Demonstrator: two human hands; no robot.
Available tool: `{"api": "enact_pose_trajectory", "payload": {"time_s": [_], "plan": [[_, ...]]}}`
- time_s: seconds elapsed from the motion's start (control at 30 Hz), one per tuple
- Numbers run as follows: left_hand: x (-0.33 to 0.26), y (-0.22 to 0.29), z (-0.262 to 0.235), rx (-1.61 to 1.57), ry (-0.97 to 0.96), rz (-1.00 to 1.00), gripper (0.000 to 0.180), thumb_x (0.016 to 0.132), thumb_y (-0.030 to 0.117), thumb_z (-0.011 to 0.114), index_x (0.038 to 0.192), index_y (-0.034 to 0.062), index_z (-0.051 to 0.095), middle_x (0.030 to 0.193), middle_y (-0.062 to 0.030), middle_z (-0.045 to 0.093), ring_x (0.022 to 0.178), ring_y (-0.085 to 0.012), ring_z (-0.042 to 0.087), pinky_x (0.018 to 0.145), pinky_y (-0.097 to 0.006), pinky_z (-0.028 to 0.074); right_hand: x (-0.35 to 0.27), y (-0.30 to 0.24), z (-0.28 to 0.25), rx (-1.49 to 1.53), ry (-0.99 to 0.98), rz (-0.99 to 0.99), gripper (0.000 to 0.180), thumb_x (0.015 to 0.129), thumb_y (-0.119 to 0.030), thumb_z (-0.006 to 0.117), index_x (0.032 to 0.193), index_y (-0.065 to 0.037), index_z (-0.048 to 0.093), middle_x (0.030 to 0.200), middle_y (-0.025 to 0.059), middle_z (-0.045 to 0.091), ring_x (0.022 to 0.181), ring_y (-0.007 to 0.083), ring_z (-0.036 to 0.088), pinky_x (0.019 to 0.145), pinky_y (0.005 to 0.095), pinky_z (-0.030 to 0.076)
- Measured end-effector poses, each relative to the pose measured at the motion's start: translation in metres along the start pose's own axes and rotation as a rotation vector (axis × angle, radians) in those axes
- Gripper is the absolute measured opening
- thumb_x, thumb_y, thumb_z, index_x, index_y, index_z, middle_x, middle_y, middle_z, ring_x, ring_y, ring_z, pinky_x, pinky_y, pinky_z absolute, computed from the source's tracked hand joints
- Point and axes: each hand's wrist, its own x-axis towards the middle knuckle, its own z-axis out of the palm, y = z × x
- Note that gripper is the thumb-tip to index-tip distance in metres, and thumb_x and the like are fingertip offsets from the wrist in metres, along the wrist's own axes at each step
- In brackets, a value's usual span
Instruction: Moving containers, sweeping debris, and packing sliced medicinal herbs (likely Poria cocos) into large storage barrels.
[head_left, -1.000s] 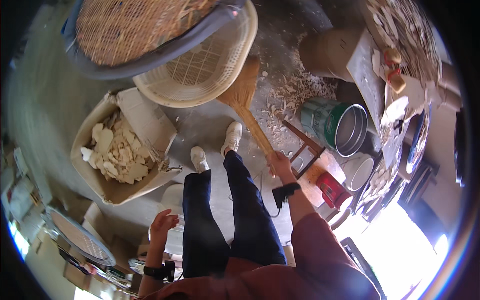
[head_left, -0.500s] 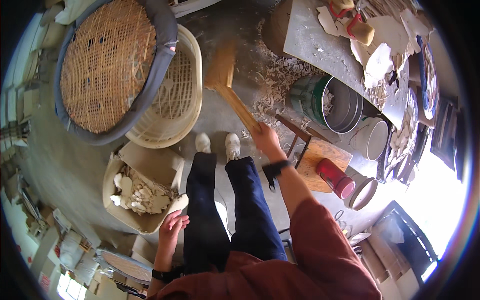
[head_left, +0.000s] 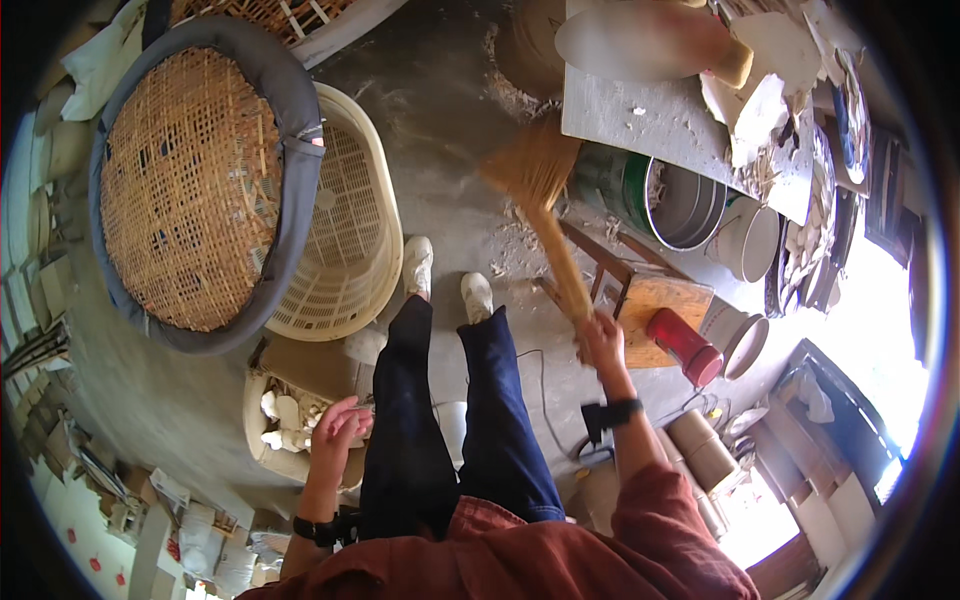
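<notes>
My right hand (head_left: 602,345) is closed around the wooden handle of a broom (head_left: 562,260). The broom's straw head (head_left: 530,172), smeared by motion, is low over the floor in front of the green-and-silver metal bucket (head_left: 640,200). Pale scraps (head_left: 515,250) lie on the floor around it. My left hand (head_left: 338,432) is empty, its fingers loosely bent and apart. It hovers by my left leg, in front of a tan box (head_left: 312,365) that holds white broken pieces (head_left: 290,418).
A round woven tray (head_left: 190,190) with a grey rim leans over a cream plastic basket (head_left: 375,250) at left. To the right are a wooden stool (head_left: 650,310), a red cylinder (head_left: 684,345), white buckets (head_left: 742,245) and a scrap-strewn table (head_left: 690,130). A cable (head_left: 540,395) crosses the floor.
The broom has swung right with my right hand, its head now near the metal bucket. My feet have shifted and the view has moved. A blurred pale shape has appeared over the table.
</notes>
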Motion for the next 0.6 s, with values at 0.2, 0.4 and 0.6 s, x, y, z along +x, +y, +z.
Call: {"api": "enact_pose_trajectory", "payload": {"time_s": [0.2, 0.4, 0.6], "plan": [[0.035, 0.034, -0.011, 0.087, 0.006, -0.031, 0.035, 0.089, 0.017, 0.052, 0.118, -0.0004, 0.046, 0.101, -0.0140, 0.060, 0.090, -0.0188, 0.060, 0.080, -0.027, 0.046, 0.127, -0.018, 0.031, 0.648, -0.117, 0.242, 0.025, 0.085, -0.032, 0.053, 0.089, -0.008, 0.051, 0.064, 0.0064, 0.051, 0.050, 0.0163, 0.052, 0.038, 0.0273, 0.041], [0.038, 0.050, -0.019, 0.104, -0.019, -0.001, 0.031, 0.090, 0.012, 0.048, 0.118, -0.0006, 0.046, 0.102, -0.0137, 0.060, 0.090, -0.0185, 0.060, 0.080, -0.027, 0.045, 0.022, 0.011, 0.037, 0.252, -0.030, 0.241, 0.023, 0.086, -0.026, 0.051, 0.094, -0.005, 0.051, 0.057, 0.0072, 0.051, 0.040, 0.0162, 0.050, 0.033, 0.0272, 0.040], [0.033, 0.055, -0.023, 0.084, -0.063, 0.011, 0.030, 0.090, 0.012, 0.048, 0.117, 0.0000, 0.047, 0.102, -0.0139, 0.060, 0.093, -0.0191, 0.058, 0.081, -0.028, 0.045, -0.022, -0.047, 0.042, -0.034, -0.054, 0.023, 0.042, 0.083, -0.020, 0.056, 0.121, -0.002, 0.047, 0.060, 0.0054, 0.053, 0.041, 0.0112, 0.050, 0.034, 0.0250, 0.039]]}}
